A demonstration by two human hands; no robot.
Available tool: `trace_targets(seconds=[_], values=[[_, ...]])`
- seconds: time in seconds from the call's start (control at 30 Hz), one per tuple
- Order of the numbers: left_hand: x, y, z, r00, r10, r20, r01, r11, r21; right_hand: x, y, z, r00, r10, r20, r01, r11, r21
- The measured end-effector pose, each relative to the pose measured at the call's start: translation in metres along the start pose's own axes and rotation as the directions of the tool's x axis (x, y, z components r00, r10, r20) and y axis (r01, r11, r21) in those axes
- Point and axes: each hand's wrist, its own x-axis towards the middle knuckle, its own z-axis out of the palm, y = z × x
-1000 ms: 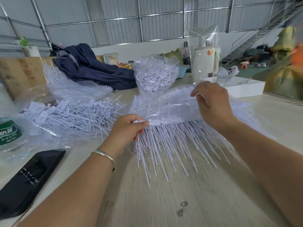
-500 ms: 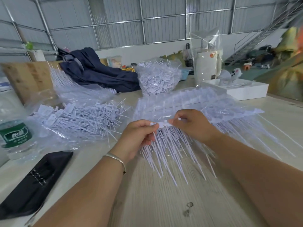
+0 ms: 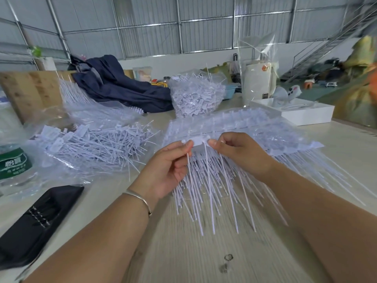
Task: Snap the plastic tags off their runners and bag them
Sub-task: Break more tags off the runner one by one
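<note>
Behind both hands' fingers [image 3: 188, 144] pinching one tag [image 3: 197, 141]: runner stack [image 3: 255, 127], loose tags [image 3: 95, 144], bottle [image 3: 12, 164], black case [image 3: 36, 219].

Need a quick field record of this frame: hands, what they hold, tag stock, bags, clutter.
left hand: pinches left end of white tag strip
right hand: pinches right end of the strip
stack of tags on runners: on table behind hands, tails hanging toward camera
loose tags: piled on clear plastic, left
filled bag: centre back
clutter: water bottle, black pouch, white box
</note>
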Motion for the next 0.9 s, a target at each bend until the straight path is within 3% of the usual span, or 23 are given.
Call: trace_targets(seconds=[0.13,0.33,0.5,0.67,0.9], values=[[-0.001,-0.001,0.002,0.997,-0.060,0.045,0.063,0.995,-0.082,-0.003,-0.011,0.001,0.999,0.006,0.054,-0.006,1.000,0.007],[0.000,-0.009,0.009,0.953,-0.201,0.224,0.226,0.970,-0.090,-0.008,-0.023,0.017,0.974,0.084,0.210,-0.126,0.973,0.196],[-0.002,-0.004,0.008,0.960,-0.232,0.155,0.243,0.968,-0.056,-0.005,-0.025,0.010,0.996,0.072,0.054,-0.073,0.997,0.018],[-0.001,0.001,0.008,0.975,-0.214,-0.058,0.210,0.976,-0.061,0.002,-0.015,-0.003,0.980,0.068,-0.186,-0.120,0.951,-0.285],[0.001,-0.002,0.007,0.971,-0.210,-0.117,0.220,0.972,0.079,0.000,-0.008,0.007,0.991,0.117,-0.072,-0.126,0.983,-0.134]])
